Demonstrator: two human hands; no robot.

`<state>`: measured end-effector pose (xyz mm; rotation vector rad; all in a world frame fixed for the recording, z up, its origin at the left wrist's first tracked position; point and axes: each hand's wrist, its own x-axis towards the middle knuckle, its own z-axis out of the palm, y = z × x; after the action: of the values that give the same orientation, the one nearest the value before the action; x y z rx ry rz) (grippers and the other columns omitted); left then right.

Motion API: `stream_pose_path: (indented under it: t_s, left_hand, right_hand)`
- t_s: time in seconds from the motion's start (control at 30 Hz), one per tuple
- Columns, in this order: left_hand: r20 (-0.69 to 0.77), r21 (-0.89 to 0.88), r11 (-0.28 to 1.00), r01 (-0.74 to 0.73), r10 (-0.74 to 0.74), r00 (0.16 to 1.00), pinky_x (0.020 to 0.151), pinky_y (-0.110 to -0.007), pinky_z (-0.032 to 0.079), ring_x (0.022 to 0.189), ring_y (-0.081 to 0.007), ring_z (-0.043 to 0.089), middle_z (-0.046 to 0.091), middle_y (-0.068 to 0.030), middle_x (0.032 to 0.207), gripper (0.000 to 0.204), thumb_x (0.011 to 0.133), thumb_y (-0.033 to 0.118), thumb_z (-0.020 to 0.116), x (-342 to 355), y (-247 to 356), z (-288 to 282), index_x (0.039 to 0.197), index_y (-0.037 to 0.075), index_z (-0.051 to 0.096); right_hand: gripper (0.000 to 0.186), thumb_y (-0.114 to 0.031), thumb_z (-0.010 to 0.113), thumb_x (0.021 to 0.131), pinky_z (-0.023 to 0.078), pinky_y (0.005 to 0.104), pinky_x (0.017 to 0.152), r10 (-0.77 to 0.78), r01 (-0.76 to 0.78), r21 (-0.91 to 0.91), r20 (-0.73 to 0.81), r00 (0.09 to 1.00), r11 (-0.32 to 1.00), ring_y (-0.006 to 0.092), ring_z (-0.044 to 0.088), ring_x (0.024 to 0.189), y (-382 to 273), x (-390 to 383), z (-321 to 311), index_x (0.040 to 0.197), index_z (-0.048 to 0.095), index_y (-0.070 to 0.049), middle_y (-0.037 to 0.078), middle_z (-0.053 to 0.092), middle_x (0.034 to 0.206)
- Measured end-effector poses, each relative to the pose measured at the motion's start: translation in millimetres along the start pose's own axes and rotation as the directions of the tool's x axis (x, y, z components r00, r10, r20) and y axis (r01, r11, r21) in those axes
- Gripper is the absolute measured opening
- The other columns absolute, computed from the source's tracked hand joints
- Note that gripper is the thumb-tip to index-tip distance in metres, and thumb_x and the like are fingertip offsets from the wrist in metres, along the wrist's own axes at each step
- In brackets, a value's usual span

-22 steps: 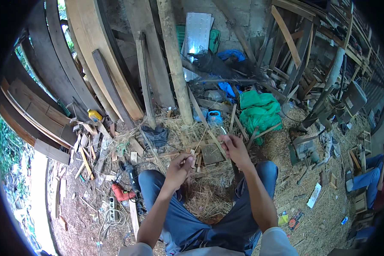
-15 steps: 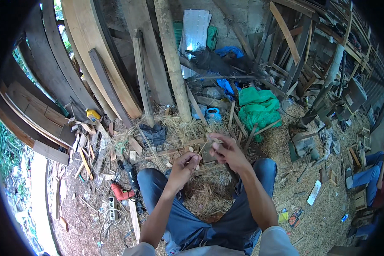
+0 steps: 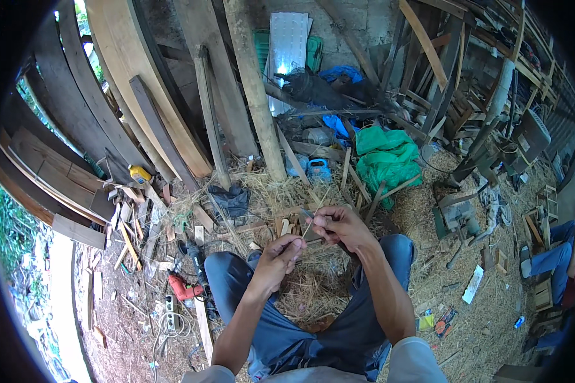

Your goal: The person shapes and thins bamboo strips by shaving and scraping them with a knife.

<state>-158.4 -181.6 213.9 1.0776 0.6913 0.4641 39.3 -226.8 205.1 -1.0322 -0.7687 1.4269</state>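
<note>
Between my knees, a thin pale strip [image 3: 310, 225] that looks like wood or bamboo slants up and to the right. My left hand [image 3: 276, 263] is closed, pinching its lower end between thumb and forefinger. Close by on the right, my right hand [image 3: 343, 228] is closed too, its fingertips against the strip. A small grey blade-like piece [image 3: 305, 213] shows at its fingertips; most of it is hidden by the fingers. Short wooden pieces [image 3: 285, 226] lie just beyond my left hand.
A red power drill [image 3: 184, 288] and a power strip [image 3: 171, 313] with cables lie by my left leg. Green netting [image 3: 387, 157] is heaped ahead. A machine [image 3: 457, 214] stands at right; planks [image 3: 153, 83] lean at the back left. Another person's leg [image 3: 551, 260] shows far right.
My right hand has moved slightly down and right, its fingers now pressed together beside the strip. My left hand has stayed nearly in place, lowering slightly.
</note>
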Motion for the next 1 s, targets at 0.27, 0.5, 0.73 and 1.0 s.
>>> stream_pose_path:
  t_s: [0.27, 0.5, 0.73, 1.0]
  left_hand:
    - [-0.008, -0.080, 0.996, 0.026, -0.026, 1.000, 0.044, -0.017, 0.025, 0.053, -0.0024, 0.034, 0.046, 0.0024, 0.071, 0.016, 0.096, 0.019, 0.051, -23.8, -10.7, -31.3, 0.094, 0.004, 0.058]
    - [-0.103, -0.207, 0.968, -0.139, 0.120, 0.987, 0.052, -0.021, 0.036, 0.057, -0.0063, 0.040, 0.049, -0.0008, 0.078, 0.013, 0.097, 0.014, 0.048, 4.7, -7.3, -47.2, 0.098, 0.003, 0.057]
    - [-0.199, -0.182, 0.945, -0.272, 0.236, 0.951, 0.068, -0.027, 0.048, 0.077, -0.0132, 0.059, 0.058, -0.0037, 0.086, 0.011, 0.092, 0.008, 0.055, 33.2, -15.6, -66.3, 0.100, 0.002, 0.058]
    - [-0.204, -0.057, 0.918, -0.393, 0.375, 0.904, 0.072, -0.026, 0.052, 0.079, -0.0115, 0.060, 0.060, -0.0044, 0.088, 0.010, 0.089, 0.009, 0.060, 62.3, -31.8, -60.0, 0.095, 0.001, 0.059]
  right_hand:
    - [0.020, -0.017, 0.057, 0.092, 0.026, 0.0191, 0.041, -0.260, 0.255, -0.055, -0.284, 0.923, 0.965, 0.0028, 0.036, 0.048, -10.8, 2.1, -42.2, 0.103, 0.063, -0.001, -0.004, 0.054, 0.070]
    - [0.020, -0.018, 0.058, 0.091, 0.040, 0.0292, 0.056, -0.313, 0.343, -0.863, 0.232, 0.921, 0.370, 0.0141, 0.051, 0.059, 56.7, 22.6, -28.2, 0.103, 0.065, -0.004, 0.006, 0.061, 0.074]
    - [0.024, -0.020, 0.053, 0.094, 0.040, 0.0286, 0.058, -0.321, 0.087, -0.909, -0.054, 0.945, 0.408, 0.0132, 0.048, 0.061, 44.0, 28.5, 4.0, 0.108, 0.063, -0.003, 0.006, 0.062, 0.076]
    - [0.025, -0.025, 0.061, 0.089, 0.044, 0.0282, 0.062, -0.164, 0.060, -0.677, -0.090, 0.982, 0.733, 0.0094, 0.054, 0.067, 58.1, 27.2, 23.7, 0.102, 0.066, -0.003, 0.002, 0.065, 0.078]
